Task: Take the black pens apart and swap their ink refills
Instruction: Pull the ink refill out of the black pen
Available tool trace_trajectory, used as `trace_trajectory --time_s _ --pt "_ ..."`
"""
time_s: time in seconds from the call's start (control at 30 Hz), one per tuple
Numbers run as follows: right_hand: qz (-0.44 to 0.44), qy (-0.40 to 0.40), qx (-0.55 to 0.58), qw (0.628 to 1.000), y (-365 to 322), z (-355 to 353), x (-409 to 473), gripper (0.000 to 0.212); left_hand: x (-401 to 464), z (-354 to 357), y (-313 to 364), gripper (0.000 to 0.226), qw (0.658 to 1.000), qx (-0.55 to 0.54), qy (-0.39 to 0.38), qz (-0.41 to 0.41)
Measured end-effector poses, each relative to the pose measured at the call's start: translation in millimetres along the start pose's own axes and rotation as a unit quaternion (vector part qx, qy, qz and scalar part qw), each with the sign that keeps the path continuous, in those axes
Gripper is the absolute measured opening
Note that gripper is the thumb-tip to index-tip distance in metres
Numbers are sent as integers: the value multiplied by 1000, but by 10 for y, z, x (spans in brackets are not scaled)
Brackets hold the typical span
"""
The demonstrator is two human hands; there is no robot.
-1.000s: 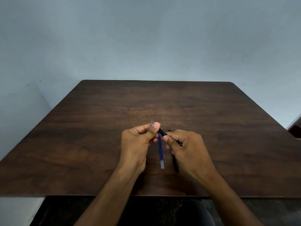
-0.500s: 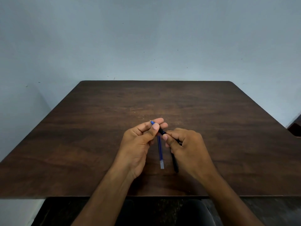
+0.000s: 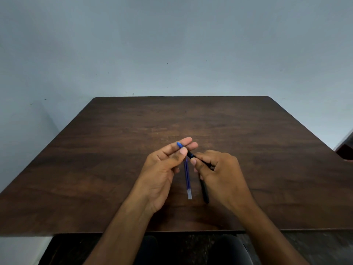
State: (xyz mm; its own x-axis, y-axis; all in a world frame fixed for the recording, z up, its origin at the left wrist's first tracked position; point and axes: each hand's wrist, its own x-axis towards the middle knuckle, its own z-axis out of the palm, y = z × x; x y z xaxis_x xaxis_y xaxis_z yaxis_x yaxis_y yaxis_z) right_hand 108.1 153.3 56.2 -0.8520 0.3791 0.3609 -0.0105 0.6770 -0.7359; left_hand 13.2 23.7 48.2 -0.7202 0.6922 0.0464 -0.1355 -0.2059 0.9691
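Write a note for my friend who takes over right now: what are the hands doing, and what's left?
Left hand: fingers pinch the blue tip of a refill that sticks out of a pen.
Right hand: holds that black pen by its body.
On the table: a loose blue refill between the hands, and another black pen body beside it, partly under the right hand.
Done: one pen is apart.
Left: whether this refill is going in or out can't be told; finish the swap and close both pens.

We found the tabletop (image 3: 114, 169) bare all around the loose refill (image 3: 188, 178). Only the black barrel (image 3: 204, 190) lay just right of it, and our hands (image 3: 162, 169) crowded the space above its far end.
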Motion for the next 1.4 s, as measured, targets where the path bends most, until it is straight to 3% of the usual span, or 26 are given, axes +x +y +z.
trace_trajectory --time_s 0.17,0.4,0.7,0.93,1.07,1.17,1.3,1.4 --pt "4 -1 5 1000 -19 4 1 18 18 -13 -18 26 998 0 59 5" --pt "-4 0 12 1000 -25 26 -10 15 100 25 -47 38 990 -34 138 -21" --pt "10 -2 4 1000 14 18 -11 19 4 -37 -29 32 1000 13 1 -2" --pt "6 5 12 1000 10 37 -20 14 28 6 -26 30 993 10 118 7" --pt "4 6 19 1000 24 56 -20 14 84 26 -64 40 988 -8 156 -14" --pt "3 10 11 1000 35 68 -20 14 70 45 -70 44 992 -25 123 -21" --pt "-1 19 12 1000 58 39 -13 14 6 6 -42 40 999 3 22 -22" --pt "8 17 8 1000 71 27 0 15 -16 -37 -44 30 1000 -5 17 -4"
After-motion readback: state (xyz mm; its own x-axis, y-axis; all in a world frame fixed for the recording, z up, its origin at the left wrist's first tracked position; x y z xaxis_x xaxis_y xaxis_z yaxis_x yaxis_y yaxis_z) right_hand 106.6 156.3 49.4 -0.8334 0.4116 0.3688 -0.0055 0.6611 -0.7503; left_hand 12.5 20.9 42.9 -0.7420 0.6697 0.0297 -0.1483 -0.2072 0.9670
